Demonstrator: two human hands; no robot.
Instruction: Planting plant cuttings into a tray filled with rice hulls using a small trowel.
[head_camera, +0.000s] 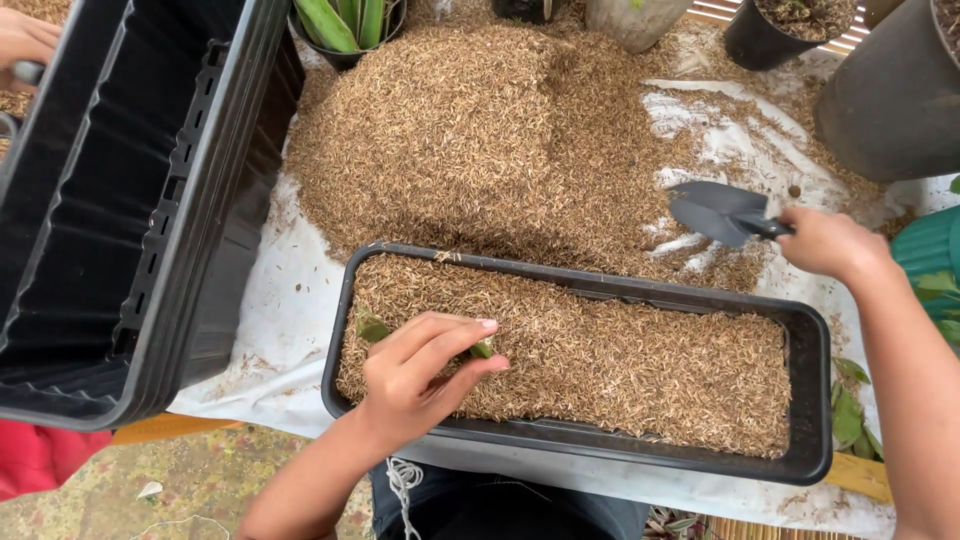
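Left hand (425, 375) rested on husk fill at near-left end of long black planter (815, 400); small green cutting (484, 349) pinched between thumb and fingers. Second green leaf (372, 328) seen just beside hand. Right hand (828, 243) closed around handle of dark trowel (720, 212), blade held above husk pile (450, 140) beyond planter. Large black crate (120, 200) tilted at far left.

Left hand (425, 375) pinches small green cutting (483, 349) over husk-filled black planter tray (815, 400). Right hand (830, 243) grips dark trowel (715, 211) above loose husk pile (450, 140) on white sheet (285, 310).
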